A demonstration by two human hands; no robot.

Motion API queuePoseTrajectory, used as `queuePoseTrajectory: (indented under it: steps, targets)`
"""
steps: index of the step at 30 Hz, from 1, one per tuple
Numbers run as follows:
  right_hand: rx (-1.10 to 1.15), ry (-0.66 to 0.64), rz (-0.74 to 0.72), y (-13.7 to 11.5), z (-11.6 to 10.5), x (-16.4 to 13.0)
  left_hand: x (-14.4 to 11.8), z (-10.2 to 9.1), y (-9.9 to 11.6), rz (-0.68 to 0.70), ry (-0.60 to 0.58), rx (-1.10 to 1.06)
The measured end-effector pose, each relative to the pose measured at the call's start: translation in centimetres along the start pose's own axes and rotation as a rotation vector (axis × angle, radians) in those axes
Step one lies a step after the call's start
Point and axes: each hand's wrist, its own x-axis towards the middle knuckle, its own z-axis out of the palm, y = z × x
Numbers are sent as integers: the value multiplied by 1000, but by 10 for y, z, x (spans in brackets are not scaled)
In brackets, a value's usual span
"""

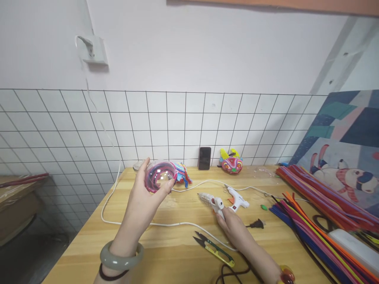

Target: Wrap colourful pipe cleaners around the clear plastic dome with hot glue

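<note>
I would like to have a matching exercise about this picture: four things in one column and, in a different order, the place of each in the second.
Things:
1. smartphone
2. clear dome
3. thread snips
4. leftmost hot glue gun

Places:
A. gripped in the right hand
B. lying on the table, between the two forearms
C. held between thumb and fingers of the left hand
D. standing upright by the tiled wall

Right pairs: 1-D, 2-C, 3-B, 4-A.

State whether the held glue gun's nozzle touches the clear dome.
Apart: the head view shows tabletop between the nozzle and the clear dome.
</note>
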Motion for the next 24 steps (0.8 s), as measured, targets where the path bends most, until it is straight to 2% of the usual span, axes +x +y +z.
queuePoseTrajectory:
  steps: [7, 10, 16, 24]
  targets:
    - [-219, 67, -167, -4, 6, 1, -1, -2, 5, -30, 17, -2]
    - [-325, 95, -149, -6, 10, 2, -1, -3, 5, -30, -9, 1]
    - [-453, 99, -76, -15, 11, -1, 2, 2, 1, -27, 22, 26]
    - [-413, 76, -55, -29, 6, -9, -3, 17, 3, 3, -13, 102]
